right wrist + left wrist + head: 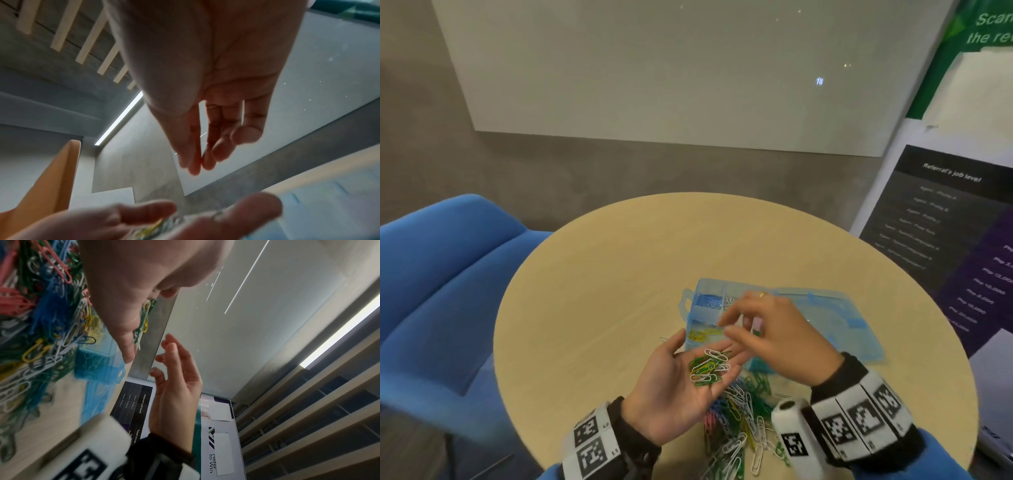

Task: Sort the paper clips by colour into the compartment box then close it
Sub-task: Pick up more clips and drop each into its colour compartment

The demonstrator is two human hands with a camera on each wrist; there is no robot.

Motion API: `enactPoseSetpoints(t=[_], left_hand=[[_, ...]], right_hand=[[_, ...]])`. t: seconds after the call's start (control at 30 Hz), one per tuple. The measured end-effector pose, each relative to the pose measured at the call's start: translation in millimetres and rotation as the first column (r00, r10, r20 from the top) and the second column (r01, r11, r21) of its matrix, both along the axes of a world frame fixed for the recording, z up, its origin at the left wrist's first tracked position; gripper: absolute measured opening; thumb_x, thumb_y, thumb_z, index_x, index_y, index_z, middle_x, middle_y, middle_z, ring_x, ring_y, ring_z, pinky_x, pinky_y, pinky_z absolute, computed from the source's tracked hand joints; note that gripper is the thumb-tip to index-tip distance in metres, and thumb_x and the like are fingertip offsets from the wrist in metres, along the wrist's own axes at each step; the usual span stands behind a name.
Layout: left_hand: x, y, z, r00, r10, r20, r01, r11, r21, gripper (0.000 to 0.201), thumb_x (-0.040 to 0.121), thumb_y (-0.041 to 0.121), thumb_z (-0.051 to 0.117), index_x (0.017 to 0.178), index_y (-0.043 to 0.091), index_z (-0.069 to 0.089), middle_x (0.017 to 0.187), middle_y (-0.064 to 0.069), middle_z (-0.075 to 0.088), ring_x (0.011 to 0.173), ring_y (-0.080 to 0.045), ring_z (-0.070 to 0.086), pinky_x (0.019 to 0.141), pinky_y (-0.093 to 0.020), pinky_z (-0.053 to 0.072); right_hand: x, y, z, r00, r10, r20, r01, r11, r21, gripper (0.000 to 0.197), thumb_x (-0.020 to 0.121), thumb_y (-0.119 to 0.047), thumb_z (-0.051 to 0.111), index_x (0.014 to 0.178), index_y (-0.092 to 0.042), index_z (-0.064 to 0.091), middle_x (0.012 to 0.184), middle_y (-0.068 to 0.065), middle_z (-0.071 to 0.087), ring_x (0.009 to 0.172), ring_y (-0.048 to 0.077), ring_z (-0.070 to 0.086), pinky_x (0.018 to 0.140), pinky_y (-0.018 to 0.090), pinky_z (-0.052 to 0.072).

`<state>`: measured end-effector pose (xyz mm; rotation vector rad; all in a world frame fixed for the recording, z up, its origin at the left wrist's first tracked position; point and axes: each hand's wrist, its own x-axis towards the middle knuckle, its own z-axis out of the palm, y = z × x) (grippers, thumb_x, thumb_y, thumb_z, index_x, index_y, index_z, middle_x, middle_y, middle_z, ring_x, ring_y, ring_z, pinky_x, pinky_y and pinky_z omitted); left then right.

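Observation:
A translucent blue compartment box [693,317] lies open on the round wooden table [602,291], its lid [835,318] flat to the right. Blue clips [705,301] and yellow clips [702,334] sit in separate compartments. My left hand [698,346] is palm up in front of the box and carries a small heap of white, green and yellow clips [709,368], also visible in the left wrist view [144,318]. My right hand [736,322] hovers over the box with relaxed fingers [205,154], nothing visible between them. A mixed clip pile [739,428] lies near the table's front edge.
A blue armchair [448,291] stands left of the table. A dark poster stand [945,222] is at the right, close to the table's rim. A pale board [671,68] hangs on the wall behind.

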<state>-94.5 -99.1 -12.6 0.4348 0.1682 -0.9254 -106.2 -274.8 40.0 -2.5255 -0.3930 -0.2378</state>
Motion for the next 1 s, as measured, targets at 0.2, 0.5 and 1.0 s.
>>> enactPoseSetpoints(t=[0.2,0.5,1.0], left_hand=[[-8,-5,-5,0.999,-0.012,-0.035,0.013,1.0,0.018,0.069,0.102,0.044,0.03,0.131,-0.016,0.049,0.136,-0.031,0.051,0.131,-0.036,0.048,0.093,-0.054,0.044],[-10,8,-5,0.996,0.041,-0.075,-0.038,0.999,0.039,0.067,0.103,0.041,0.028,0.128,-0.018,0.047,0.127,-0.034,0.057,0.125,-0.043,0.054,0.081,-0.057,0.047],[-6,18,-2,0.993,0.041,-0.114,-0.04,0.999,0.018,0.066,0.102,0.039,0.029,0.127,-0.018,0.049,0.127,-0.035,0.057,0.114,-0.049,0.056,0.081,-0.057,0.046]], right_hand=[[-4,-12,-9,0.99,-0.035,-0.134,0.023,0.995,-0.092,0.01,0.09,-0.03,0.065,0.095,-0.028,0.073,0.093,-0.009,0.06,0.077,0.006,0.053,0.075,0.023,0.044],[64,-1,2,0.98,-0.025,-0.197,-0.102,0.788,-0.608,0.013,0.08,-0.031,0.077,0.092,-0.025,0.077,0.114,-0.002,0.039,0.116,0.017,0.034,0.095,0.034,0.046],[90,7,-14,0.965,-0.035,-0.259,-0.164,0.689,-0.706,0.015,0.082,-0.021,0.072,0.091,-0.01,0.073,0.122,0.008,0.039,0.119,0.024,0.032,0.091,0.036,0.048]])
